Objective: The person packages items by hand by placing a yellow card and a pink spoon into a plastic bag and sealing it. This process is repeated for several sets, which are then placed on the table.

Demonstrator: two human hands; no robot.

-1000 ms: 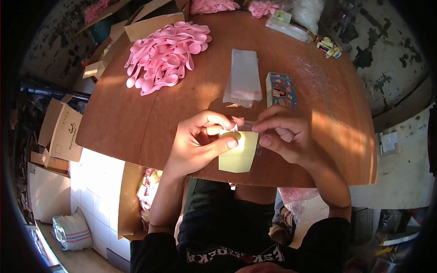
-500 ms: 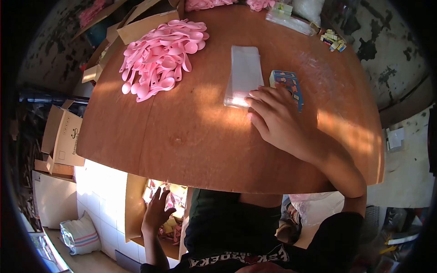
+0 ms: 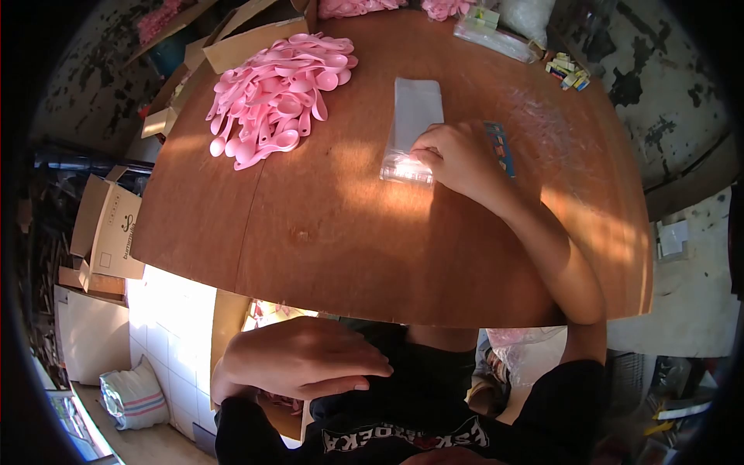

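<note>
On the wooden table lies a stack of clear plastic bags (image 3: 417, 112). My right hand (image 3: 467, 159) rests at the stack's right edge, its thumb and fingers pinched on a clear plastic bag. Partly covered by that hand is a blue printed box (image 3: 499, 147). Below the table's front edge, my left hand (image 3: 306, 358) hovers over my lap with fingers stretched out and nothing visible in them. Behind it stands an open cardboard box (image 3: 226, 314) with small packets (image 3: 275, 311) inside, mostly hidden by the hand and forearm.
A heap of pink plastic spoons (image 3: 275, 97) lies on the table's (image 3: 325, 256) far left, beside an open carton (image 3: 256, 43). Small yellow boxes (image 3: 568, 71) and plastic packs (image 3: 496, 39) sit at the back right. A white sack (image 3: 133, 394) stands on the floor at left.
My left hand has risen from the cardboard box and moved right, over my lap. My right hand has shifted slightly up, its fingers curling from spread to pinched at the bags.
</note>
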